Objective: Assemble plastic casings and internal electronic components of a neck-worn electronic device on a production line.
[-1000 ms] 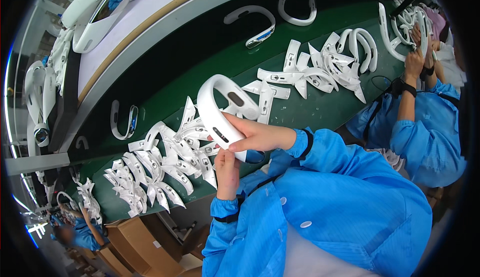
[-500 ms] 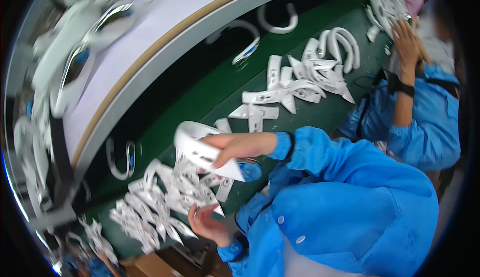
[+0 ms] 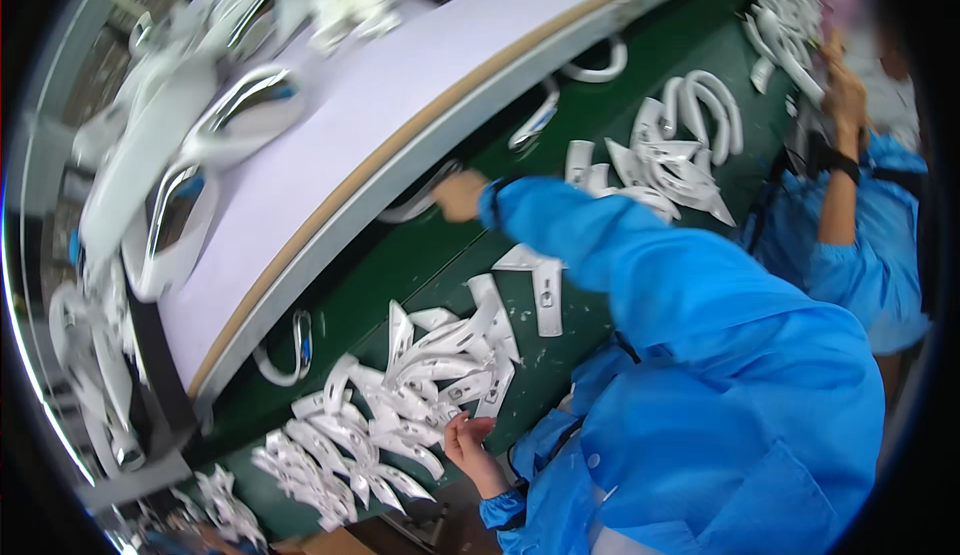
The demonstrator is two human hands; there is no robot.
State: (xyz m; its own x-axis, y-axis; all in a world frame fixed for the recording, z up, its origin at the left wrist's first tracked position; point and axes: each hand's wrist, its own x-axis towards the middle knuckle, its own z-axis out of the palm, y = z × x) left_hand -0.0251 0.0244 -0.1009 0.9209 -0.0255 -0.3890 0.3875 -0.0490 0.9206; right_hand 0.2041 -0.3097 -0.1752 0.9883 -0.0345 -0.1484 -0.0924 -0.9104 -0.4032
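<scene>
My right hand is stretched out beneath the edge of the raised shelf. Its fingers are closed on a white curved strip, which shows partly beyond them; the fingertips are hidden and the hand is a little blurred. Lower down, my left hand holds nothing; its loosely bent fingers stand apart beside a heap of white curved parts. Between the hands lies a white strip with a dark slot on the green work surface.
A light shelf with a tan edge runs above the surface, bearing white chrome-trimmed rings. Under its edge lie C-shaped pieces. Another pile lies farther right. At far right, a co-worker's hand is among white parts.
My right hand has moved from above the near heap, where it held a white curved strip, out to the shelf's edge. My left hand stays by the heap. The view has shifted.
</scene>
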